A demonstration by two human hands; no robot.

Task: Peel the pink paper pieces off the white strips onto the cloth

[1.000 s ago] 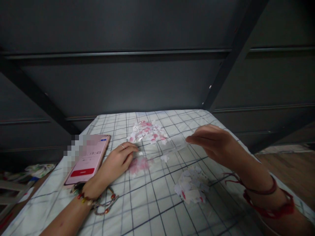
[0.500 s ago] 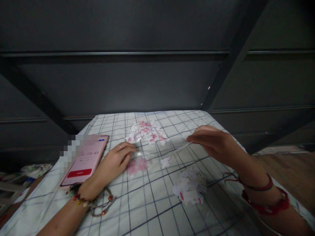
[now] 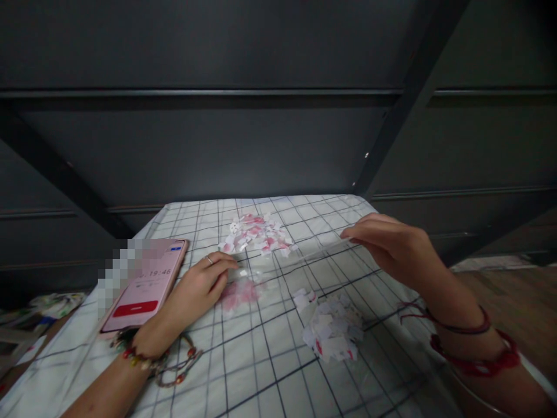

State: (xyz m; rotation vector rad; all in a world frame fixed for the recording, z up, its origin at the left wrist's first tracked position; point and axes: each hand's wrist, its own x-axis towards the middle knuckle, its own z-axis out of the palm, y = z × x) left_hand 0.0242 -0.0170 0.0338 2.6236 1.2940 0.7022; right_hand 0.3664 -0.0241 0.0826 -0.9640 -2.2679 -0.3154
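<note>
My left hand [image 3: 202,281], a ring on one finger, rests on the tablecloth with its fingers curled together at the edge of clear plastic [image 3: 256,278]. Pink pieces [image 3: 241,295] show under or in this plastic; I cannot tell which. My right hand [image 3: 389,241] is raised above the cloth, thumb and fingers pinching a thin see-through plastic strip [image 3: 319,249]. The strip stretches down leftward toward the clear plastic; whether the two are joined is unclear. Below the strip lies a heap of white paper scraps [image 3: 333,326], some marked red.
Pink and white paper scraps [image 3: 256,232] are spread near the far side of the checked tablecloth [image 3: 261,371]. A phone [image 3: 145,284] showing a running timer lies left of my left hand. A dark panelled wall [image 3: 243,151] stands behind the table.
My right hand has moved slightly right and up, drawing the strip farther across. A small white scrap below the strip now lies against the white heap. My left hand stays nearly still.
</note>
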